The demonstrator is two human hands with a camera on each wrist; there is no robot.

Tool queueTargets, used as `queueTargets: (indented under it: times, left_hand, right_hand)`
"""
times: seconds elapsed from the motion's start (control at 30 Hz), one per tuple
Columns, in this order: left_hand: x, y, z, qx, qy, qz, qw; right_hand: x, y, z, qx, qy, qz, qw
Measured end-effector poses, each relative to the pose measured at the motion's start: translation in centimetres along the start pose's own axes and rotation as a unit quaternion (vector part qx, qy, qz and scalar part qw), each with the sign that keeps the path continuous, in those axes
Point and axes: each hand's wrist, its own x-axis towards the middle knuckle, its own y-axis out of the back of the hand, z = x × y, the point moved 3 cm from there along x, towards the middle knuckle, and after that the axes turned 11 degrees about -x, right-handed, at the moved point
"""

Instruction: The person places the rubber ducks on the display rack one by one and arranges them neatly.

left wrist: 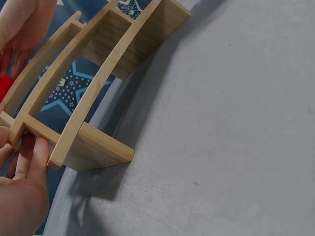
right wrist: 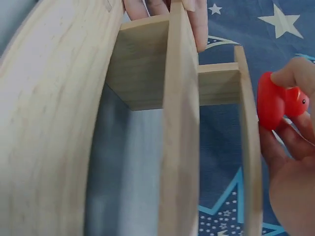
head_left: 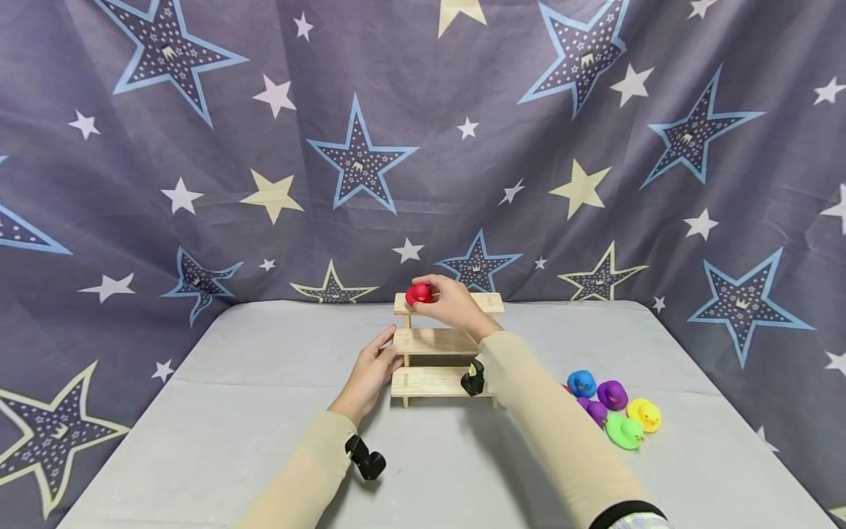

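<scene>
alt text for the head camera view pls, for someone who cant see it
A person's right hand holds a red toy duck at the top step of a small three-step wooden stand on a grey table, while the left hand steadies the stand's left side. Blue, purple, green and yellow ducks sit clustered to the right, before a star-patterned curtain.

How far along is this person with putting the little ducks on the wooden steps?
Barely begun: no duck stands free on the wooden steps. The right hand holds the red duck at the top step, while the left hand steadies the left side. The blue, purple, yellow and green ducks wait on the table.
</scene>
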Motion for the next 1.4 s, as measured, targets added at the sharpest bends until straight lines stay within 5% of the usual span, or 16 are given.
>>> queueTargets:
  times: [0.23,1.13,1.4]
  left_hand:
    - [0.0,0.0,0.0,0.001,0.001,0.001,1.0]
    - [-0.1,0.2,-0.1,0.005,-0.001,0.001,1.0]
    - [0.2,0.1,-0.2,0.001,-0.005,-0.004,1.0]
  right_hand:
    - [0.0,-0.8,0.5,0.033,0.002,0.007,0.9994]
    - [-0.5,-0.8,-0.4,-0.042,0.022,-0.012,0.9988]
    - [-1.8,0.3,0.8,-0.014,0.011,-0.034,0.9993]
